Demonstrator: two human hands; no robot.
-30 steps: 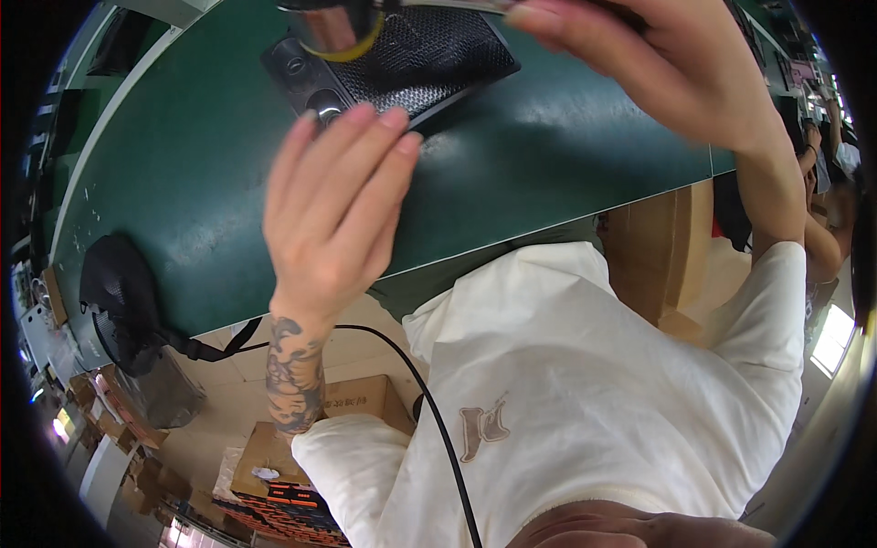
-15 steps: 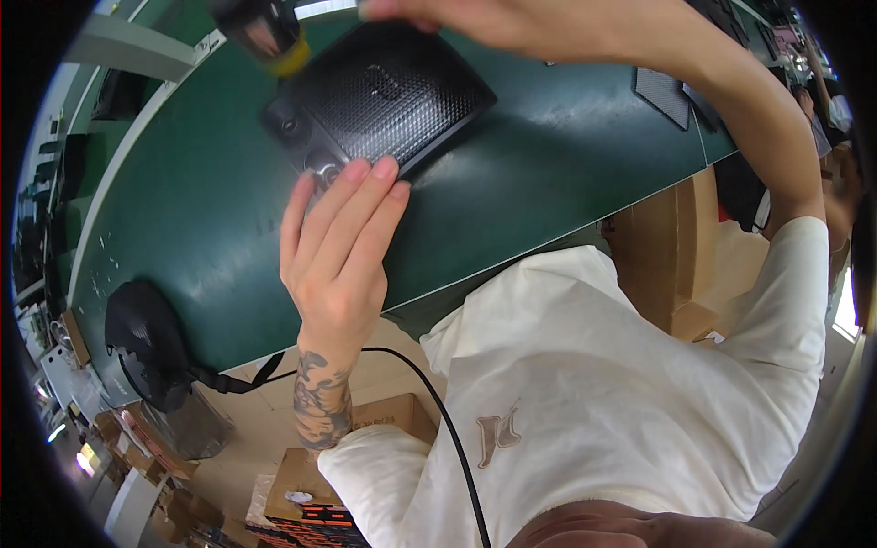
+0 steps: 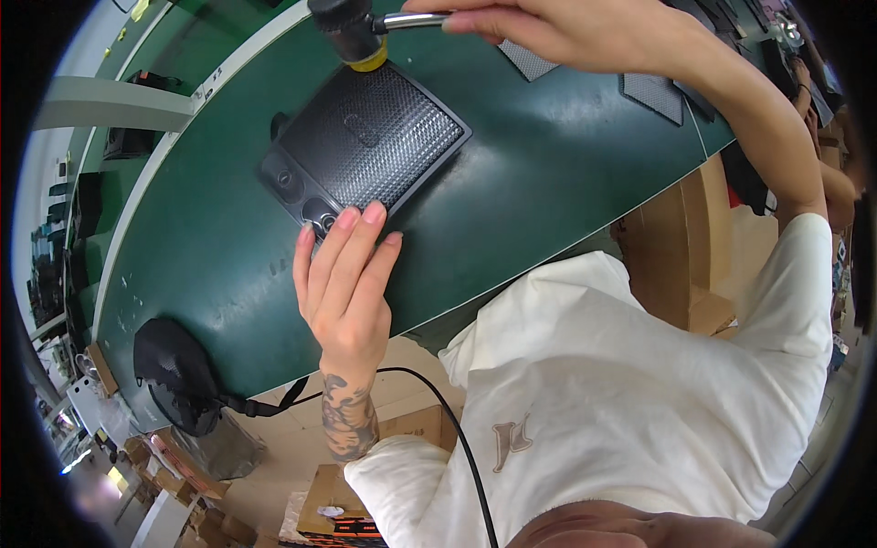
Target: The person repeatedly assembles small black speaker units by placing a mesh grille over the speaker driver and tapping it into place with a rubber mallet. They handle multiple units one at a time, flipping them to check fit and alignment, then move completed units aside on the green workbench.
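A black box-shaped device (image 3: 365,137), like a speaker with a textured grille and round parts along its left side, lies on the green table (image 3: 512,183). My left hand (image 3: 347,283) rests its outstretched fingers on the device's near corner, by the round parts. My right hand (image 3: 557,36) grips the shiny metal handle of a mallet (image 3: 352,32) at the far side. The mallet's black head has a yellow face, which is down at the device's far edge; whether it touches cannot be told.
Perforated dark panels (image 3: 650,96) lie on the table to the right. A black bag (image 3: 174,365) with a strap sits at the left end. Cardboard boxes (image 3: 681,247) stand below the table edge. Another person's arm (image 3: 804,87) shows at the far right.
The mallet, blurred and higher before, is now down at the device's far edge. My left hand stays on the near corner. The whole view has shifted slightly.
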